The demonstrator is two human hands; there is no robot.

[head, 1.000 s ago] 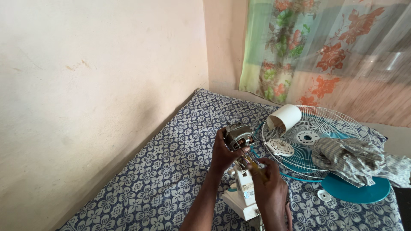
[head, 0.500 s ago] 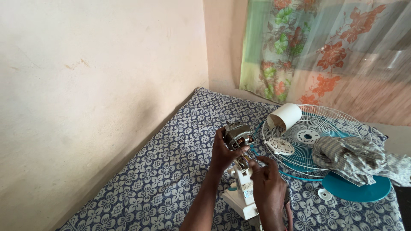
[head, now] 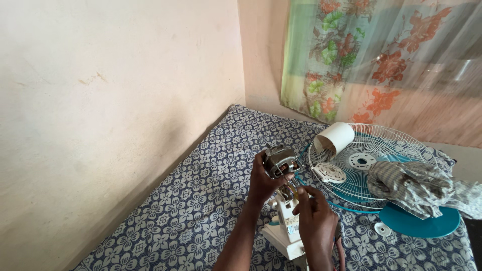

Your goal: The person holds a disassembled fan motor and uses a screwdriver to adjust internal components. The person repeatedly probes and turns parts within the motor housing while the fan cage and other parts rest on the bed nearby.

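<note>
On a blue-and-white patterned mat beside a pale wall, the left hand is wrapped around a bare fan motor atop its white stand, while the right hand pinches at wires just below it, near a wire fan guard.

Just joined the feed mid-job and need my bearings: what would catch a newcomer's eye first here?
In the middle, the left hand grips a bare fan motor atop a white fan body, with the right hand working just below it. To the right, a white wire fan guard lies flat on the blue patterned mat, a crumpled cloth on it.
</note>
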